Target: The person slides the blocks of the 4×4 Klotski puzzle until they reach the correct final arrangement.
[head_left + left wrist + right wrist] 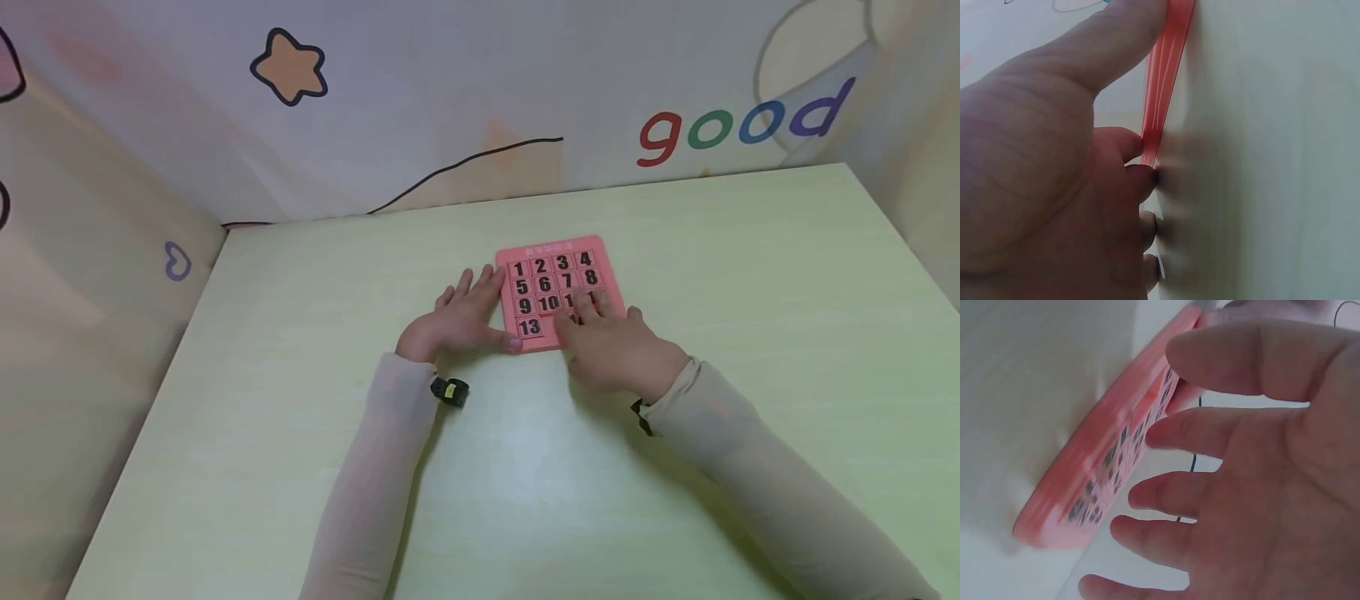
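A pink sliding number puzzle [545, 285] lies flat on the table, its black-numbered tiles running 1 to 10 in order where they show, with 13 at the bottom left. Beside the 13 is a gap without a tile. My left hand [465, 325] rests along the puzzle's left edge, fingers extended, thumb at the lower left corner. In the left wrist view that thumb touches the red side wall [1169, 69]. Over the lower right tiles spreads my right hand [618, 354], hiding several of them; its fingers look straight in the right wrist view, above the puzzle frame [1088, 447].
The pale green table [300, 433] extends around the puzzle. Behind it hangs a printed cloth [420, 92] with a star and the word "good"; more cloth borders the left side. A black wrist strap [452, 392] shows at the left sleeve.
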Demonstrator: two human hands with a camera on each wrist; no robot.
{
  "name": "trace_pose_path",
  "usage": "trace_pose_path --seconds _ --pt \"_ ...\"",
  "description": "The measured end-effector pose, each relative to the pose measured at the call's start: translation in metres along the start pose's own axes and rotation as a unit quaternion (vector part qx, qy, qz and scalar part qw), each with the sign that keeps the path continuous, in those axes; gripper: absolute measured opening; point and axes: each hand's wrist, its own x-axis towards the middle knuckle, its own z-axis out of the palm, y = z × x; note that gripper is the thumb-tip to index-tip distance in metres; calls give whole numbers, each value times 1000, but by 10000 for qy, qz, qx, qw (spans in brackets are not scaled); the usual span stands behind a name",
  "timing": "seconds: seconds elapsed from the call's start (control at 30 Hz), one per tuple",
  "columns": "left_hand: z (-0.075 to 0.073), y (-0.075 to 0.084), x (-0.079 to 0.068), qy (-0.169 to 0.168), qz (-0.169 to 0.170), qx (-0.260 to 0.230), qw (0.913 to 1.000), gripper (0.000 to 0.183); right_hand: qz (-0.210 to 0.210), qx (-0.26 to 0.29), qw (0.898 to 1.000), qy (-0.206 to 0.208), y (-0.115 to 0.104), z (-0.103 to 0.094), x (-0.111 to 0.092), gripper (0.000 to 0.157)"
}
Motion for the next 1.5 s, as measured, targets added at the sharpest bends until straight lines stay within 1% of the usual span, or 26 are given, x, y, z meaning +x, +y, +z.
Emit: trace_pose_path --seconds 0.13,0.3,0.4,0.5,0.73,0.83,0.97,1.03,1.17,1.37,1.5 --pt "1 0 1 10 43 46 10000 115 231 24 9997 -108 5 -2 -4 59" --pt "1 0 3 15 22 91 10000 116 290 -40 9994 -179 3 -1 -5 63" --pt "1 0 3 22 5 140 9999 115 293 -97 9994 -177 0 1 -4 62" --pt "1 -1 2 15 -17 178 9998 115 215 -120 9996 -152 -3 3 -2 61" --pt "-1 0 2 -15 65 262 9996 115 62 -35 9999 -88 -7 9 2 61" --pt "-1 0 2 -20 51 232 9997 114 -5 -60 10000 -77 -10 12 3 65" --pt "0 1 1 -49 9 207 9998 113 -120 0 9998 -133 -12 15 4 73" --pt "0 1 1 -41 3 194 9998 113 -147 9 9998 -134 -13 15 3 73" --pt "1 0 0 -7 16 152 9999 113 -52 -12 9999 -96 -11 16 3 72" --pt "3 -1 2 7 10 42 10000 114 434 167 9989 -106 -8 15 2 68" --pt "2 -1 2 35 20 62 10000 114 575 216 9980 -124 -8 15 3 69"
